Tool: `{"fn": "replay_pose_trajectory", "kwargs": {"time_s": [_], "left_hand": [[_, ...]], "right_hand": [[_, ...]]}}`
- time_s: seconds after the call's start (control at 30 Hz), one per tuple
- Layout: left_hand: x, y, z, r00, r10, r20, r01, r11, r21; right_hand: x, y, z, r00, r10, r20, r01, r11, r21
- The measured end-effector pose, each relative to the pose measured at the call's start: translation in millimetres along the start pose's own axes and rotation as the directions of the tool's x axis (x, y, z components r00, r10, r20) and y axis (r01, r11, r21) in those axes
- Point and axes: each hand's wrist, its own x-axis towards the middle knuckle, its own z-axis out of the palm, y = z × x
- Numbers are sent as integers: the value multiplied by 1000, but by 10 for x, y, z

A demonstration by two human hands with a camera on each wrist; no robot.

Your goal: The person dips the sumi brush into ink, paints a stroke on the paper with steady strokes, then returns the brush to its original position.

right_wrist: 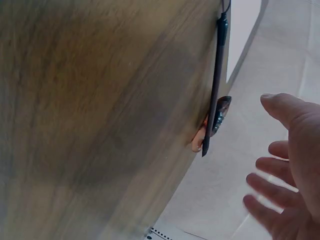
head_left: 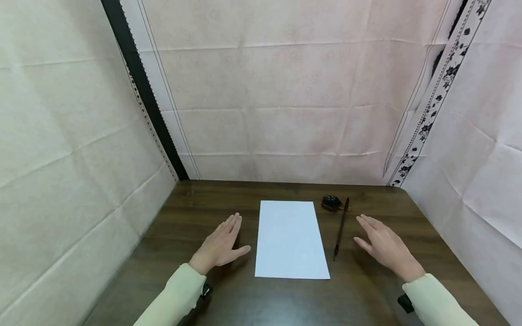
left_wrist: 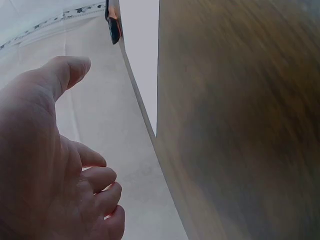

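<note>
A blank white sheet of paper point(head_left: 291, 240) lies on the dark wooden table between my two hands. To its left is my left hand point(head_left: 222, 242), palm down, fingers straight and thumb pointing at the paper's edge. My right hand point(head_left: 385, 244) is held over the table right of a slim dark pen-like stick point(head_left: 341, 228), its fingers extended. The stick's narrow pointed end faces me, and its far end comes close to a small glossy black object point(head_left: 331, 202) with an amber-brown part. Both palms show bare in the wrist views, holding nothing.
The wooden table point(head_left: 293, 303) reaches back to a pale cloth backdrop point(head_left: 285, 108). Cloth walls also stand along the left and right sides, one edged with a black floral border point(head_left: 432, 108). Dark bands point(head_left: 206, 290) sit at both sleeve cuffs.
</note>
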Motion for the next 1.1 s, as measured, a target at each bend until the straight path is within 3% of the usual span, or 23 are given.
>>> {"fn": "replay_pose_trajectory", "kwargs": {"time_s": [0.2,0.43,0.77,0.97,1.1], "left_hand": [[43,114,34,999,25,47,-26,1000,14],[126,252,89,994,57,93,-56,998,-19],[197,362,194,982,75,175,-70,997,-34],[229,404,220,978,71,199,-65,997,-38],[233,418,242,973,60,223,-52,998,-44]], "right_hand": [[115,52,71,992,-113,-63,113,994,-10],[273,65,128,989,-148,-7,148,988,-30],[423,76,401,978,-201,60,205,975,-79],[475,90,514,976,-207,68,214,970,-115],[489,85,575,964,-263,43,267,952,-153]]}}
